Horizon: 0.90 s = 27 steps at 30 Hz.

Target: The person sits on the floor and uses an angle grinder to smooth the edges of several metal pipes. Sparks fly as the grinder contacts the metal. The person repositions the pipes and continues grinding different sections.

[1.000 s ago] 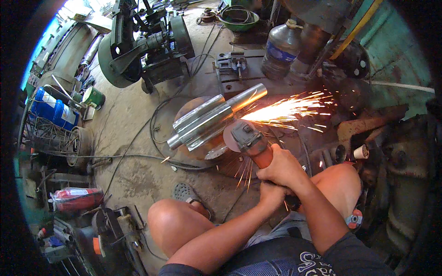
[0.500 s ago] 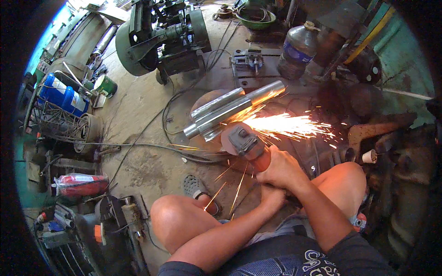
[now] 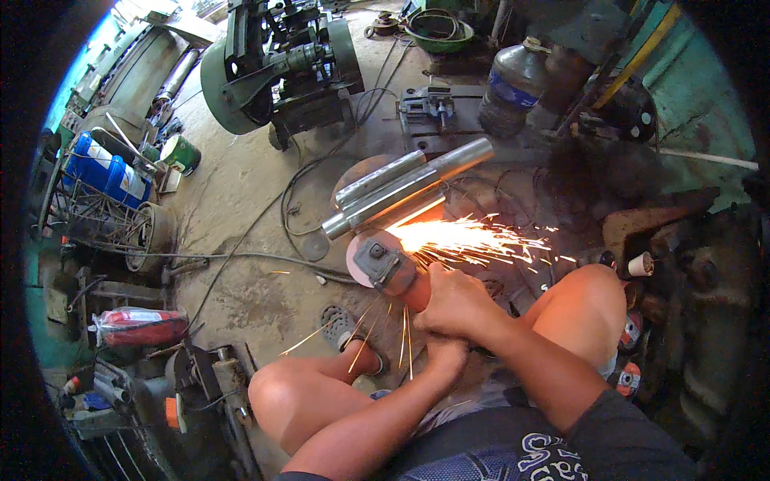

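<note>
An angle grinder [image 3: 383, 264] with a reddish head and a pale disc [image 3: 358, 258] is running in my hands. My right hand [image 3: 459, 303] wraps round its body just behind the head. Behind it, my left hand [image 3: 446, 357] closes round the rear part, mostly hidden under the right wrist. The disc's edge meets the near left end of a shiny steel shaft with long ribs [image 3: 385, 196], though the exact contact is hidden by the grinder head. Bright sparks [image 3: 473, 240] spray to the right, and a few streaks fall toward my legs.
Under the shaft is a round brownish support [image 3: 345, 180]. Black cables [image 3: 285, 210] loop over the floor at left. Beyond stand a vise [image 3: 433, 106], a large plastic bottle [image 3: 513, 84] and a green machine [image 3: 281, 72]. A red wrapped cylinder [image 3: 140, 326] lies at left.
Both hands have moved left and slightly nearer with the grinder, along the shaft toward its left end. The spark spray has shifted left too. The shaft stays in place.
</note>
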Available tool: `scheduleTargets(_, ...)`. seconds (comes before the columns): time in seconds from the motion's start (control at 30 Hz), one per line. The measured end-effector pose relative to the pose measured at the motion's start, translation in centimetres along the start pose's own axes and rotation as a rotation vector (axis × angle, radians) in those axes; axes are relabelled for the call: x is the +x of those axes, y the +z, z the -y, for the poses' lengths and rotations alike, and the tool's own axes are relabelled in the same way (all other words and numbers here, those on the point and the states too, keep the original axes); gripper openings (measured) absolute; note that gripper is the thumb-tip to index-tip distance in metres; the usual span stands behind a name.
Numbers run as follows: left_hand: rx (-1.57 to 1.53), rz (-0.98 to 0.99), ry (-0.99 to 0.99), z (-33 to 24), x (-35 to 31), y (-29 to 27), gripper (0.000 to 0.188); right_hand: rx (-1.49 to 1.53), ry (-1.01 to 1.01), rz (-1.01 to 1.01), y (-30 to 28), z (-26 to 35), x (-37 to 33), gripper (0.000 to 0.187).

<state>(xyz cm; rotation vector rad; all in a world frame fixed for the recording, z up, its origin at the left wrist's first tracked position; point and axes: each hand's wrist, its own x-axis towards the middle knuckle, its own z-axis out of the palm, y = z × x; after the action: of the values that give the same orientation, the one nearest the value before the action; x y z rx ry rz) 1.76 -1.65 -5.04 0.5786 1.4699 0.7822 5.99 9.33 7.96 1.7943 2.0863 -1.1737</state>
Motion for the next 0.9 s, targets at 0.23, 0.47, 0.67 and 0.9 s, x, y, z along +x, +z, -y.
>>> scheduleTargets(0.23, -0.140, 0.020, 0.009, -2.0, -0.6, 0.7, 0.046, 0.011, 0.005, -0.047, -0.2, -0.8, -0.1, 0.064)
scheduleTargets(0.47, -0.056, 0.064, 0.079, -2.0, 0.4, 3.1, 0.044, 0.051, 0.046, -0.123, -0.8, -3.8, -0.2, 0.064)
scheduleTargets(0.67, 0.018, 0.118, -0.011, -3.0, 1.4, 5.4, 0.049, 0.074, 0.120, -0.205, -0.7, -7.2, 0.7, 0.073)
scheduleTargets(0.9, 0.067, 0.142, 0.052, -3.9, 2.7, 7.6, 0.052, 0.258, 0.157, -0.348, -1.6, -10.0, 0.9, 0.068)
